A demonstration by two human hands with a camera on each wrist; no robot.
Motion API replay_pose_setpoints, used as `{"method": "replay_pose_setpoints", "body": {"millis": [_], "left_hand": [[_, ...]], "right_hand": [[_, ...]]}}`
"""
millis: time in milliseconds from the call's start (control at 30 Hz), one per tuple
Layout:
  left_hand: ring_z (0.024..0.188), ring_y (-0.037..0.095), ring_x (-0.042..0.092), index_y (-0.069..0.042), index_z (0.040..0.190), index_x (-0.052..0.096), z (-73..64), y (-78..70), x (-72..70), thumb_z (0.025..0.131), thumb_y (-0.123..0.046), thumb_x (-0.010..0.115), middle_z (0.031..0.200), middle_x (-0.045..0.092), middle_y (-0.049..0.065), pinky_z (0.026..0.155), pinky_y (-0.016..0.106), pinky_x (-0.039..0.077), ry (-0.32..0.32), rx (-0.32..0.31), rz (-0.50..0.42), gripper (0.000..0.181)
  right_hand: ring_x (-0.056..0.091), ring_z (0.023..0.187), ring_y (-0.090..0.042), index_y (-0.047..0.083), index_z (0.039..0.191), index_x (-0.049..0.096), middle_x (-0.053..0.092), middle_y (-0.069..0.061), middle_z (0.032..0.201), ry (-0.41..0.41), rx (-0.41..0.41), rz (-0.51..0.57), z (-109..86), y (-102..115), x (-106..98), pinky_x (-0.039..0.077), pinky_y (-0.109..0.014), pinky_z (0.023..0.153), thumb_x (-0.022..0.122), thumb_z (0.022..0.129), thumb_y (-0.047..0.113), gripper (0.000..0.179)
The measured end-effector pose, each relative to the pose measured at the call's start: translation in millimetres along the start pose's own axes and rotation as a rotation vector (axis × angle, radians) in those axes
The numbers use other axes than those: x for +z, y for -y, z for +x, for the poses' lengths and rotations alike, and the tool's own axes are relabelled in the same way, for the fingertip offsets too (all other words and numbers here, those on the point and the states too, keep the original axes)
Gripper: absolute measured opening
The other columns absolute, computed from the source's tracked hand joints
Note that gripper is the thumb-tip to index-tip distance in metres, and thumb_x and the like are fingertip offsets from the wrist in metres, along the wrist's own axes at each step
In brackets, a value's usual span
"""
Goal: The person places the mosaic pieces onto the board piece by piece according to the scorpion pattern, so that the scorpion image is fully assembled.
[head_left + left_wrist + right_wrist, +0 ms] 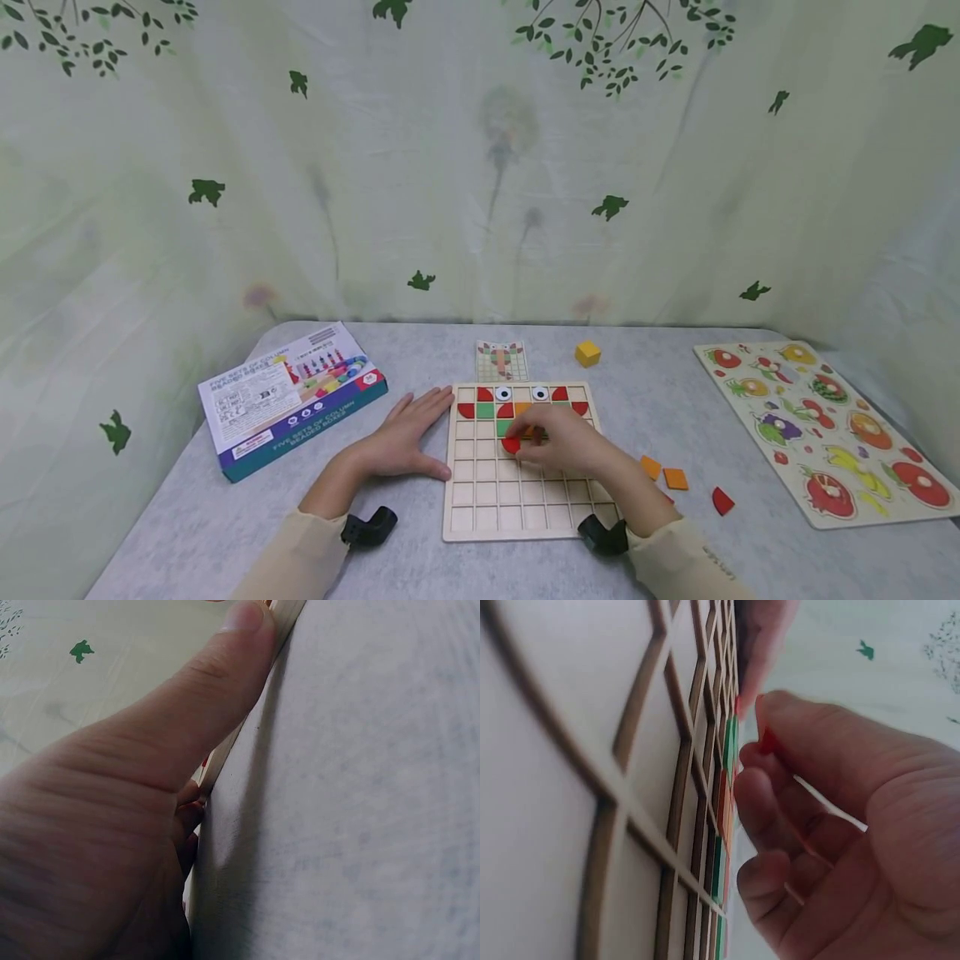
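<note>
A wooden grid board [495, 521] lies on the table, its upper rows filled with red, green and orange tiles and two eye tiles [503, 394]. My right hand [558, 437] is over the board's middle, pinching a red quarter-circle tile [511, 445] between thumb and fingertips. In the right wrist view the red tile [766, 735] shows partly between the fingers, apart from the grid. My left hand [401, 437] lies with straight fingers against the board's left edge. The thumb of the left hand [187, 712] touches that edge in the left wrist view.
A small pattern card [502, 361] lies behind the board, beside a yellow cube [588, 353]. Loose orange tiles [676, 479] and a red tile [722, 501] lie to the right. A blue-and-white box [292, 400] sits left, a fruit puzzle board [825, 433] far right.
</note>
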State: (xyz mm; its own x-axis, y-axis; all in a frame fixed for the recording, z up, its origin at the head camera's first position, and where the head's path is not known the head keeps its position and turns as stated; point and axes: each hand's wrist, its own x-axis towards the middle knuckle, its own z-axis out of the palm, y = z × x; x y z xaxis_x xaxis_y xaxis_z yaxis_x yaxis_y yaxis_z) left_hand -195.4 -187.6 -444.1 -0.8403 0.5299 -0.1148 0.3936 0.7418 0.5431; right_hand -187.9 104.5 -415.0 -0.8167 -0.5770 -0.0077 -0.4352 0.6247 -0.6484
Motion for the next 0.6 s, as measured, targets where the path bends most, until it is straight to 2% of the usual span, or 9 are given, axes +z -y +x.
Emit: {"method": "replay_pose_setpoints", "body": {"millis": [167,600], "left_hand": [[0.158,0.032,0.008,-0.010,0.160,0.020,0.0,0.1,0.3,0.075,-0.058,0.080,0.169,0.016,0.007,0.126,0.058,-0.003,-0.005,0.005,-0.003,0.115],[0.158,0.028,0.006,-0.012,0.161,0.019,-0.6,-1.2,-1.2,0.075,-0.059,0.080,0.170,0.014,0.003,0.127,0.055,-0.004,0.006,-0.016,0.006,0.116]], "right_hand": [[0.055,0.083,-0.010,0.020,0.102,0.072,0.065,0.007,0.097,-0.024,0.002,-0.032,0.1,0,4,0.049,-0.023,0.072,0.078,0.086,0.013,0.018],[0.052,0.083,-0.008,0.024,0.102,0.073,0.064,0.010,0.099,-0.045,0.017,-0.130,2.2,0,13,0.047,-0.022,0.072,0.080,0.085,0.022,0.018]]}}
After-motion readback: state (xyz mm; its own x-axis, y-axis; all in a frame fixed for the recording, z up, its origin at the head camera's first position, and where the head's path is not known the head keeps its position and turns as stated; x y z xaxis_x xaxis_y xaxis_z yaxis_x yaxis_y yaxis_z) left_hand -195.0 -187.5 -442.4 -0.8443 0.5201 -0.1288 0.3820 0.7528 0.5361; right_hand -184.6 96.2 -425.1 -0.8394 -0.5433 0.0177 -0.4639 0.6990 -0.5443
